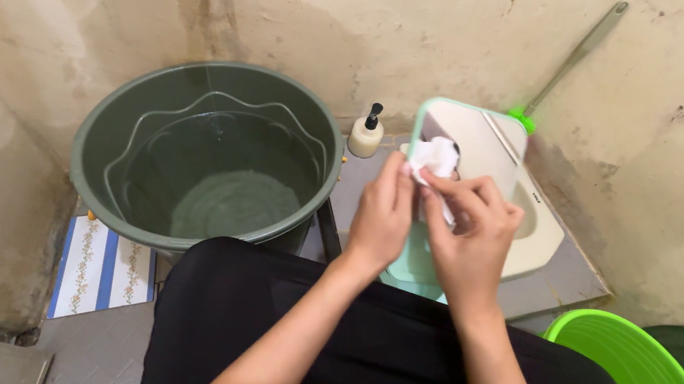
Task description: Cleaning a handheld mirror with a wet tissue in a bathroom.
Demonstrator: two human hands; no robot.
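The room is a small wet area with stained, blotchy plaster walls (310, 11) that meet in a corner at the upper left of the frame. The floor (101, 349) is grey tile, with one patterned tile (101, 268) striped blue and white at the lower left. A pale squat toilet pan (537, 229) is set into a raised grey step at centre right.

Left of centre stands a large dark green plastic bucket (206, 157), round and smooth-walled, partly filled with clear water, a thin wire bail handle lying against its inner wall. Just beside its right rim a small cream pump bottle (366, 134) with a black nozzle stands against the wall. A long-handled brush (567, 67) with a bright green head leans on the wall at the upper right. A bright green plastic basin (636, 375) curves into the lower right corner, with a darker container just behind it.

At centre, a rectangular mirror (483, 143) with rounded corners and a mint-green plastic frame stands tilted, its lower end hidden behind the hands. The left hand (382, 217) has its fingers curled together against the mirror's left edge. The right hand (469, 231) has its fingertips pinched on a crumpled white tissue (434, 158), soft and wrinkled, pressed on the glass near the mirror's upper left. The person's black-clothed lap (376, 348) fills the bottom of the frame.
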